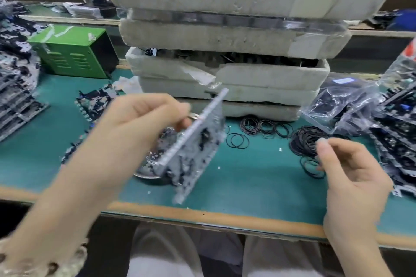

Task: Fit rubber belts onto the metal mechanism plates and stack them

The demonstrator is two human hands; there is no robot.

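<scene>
My left hand (144, 117) grips a grey metal mechanism plate (198, 148) by its upper edge and holds it tilted above the green table, blurred by motion. My right hand (346, 168) hovers at the right with fingers loosely curled, thumb and forefinger close together over a pile of thin black rubber belts (306, 141). Whether it pinches a belt I cannot tell. More loose belts (258, 128) lie scattered behind the plate. Stacks of plates stand at the left (15, 96) and at the right (396, 141).
A tall stack of white foam trays (225, 51) fills the middle back. A green metal box (74, 51) sits at the left rear. Clear plastic bags (342, 105) of belts lie at the right. A small metal dish (146, 173) sits under the held plate. The table's wooden edge (202, 213) runs along the front.
</scene>
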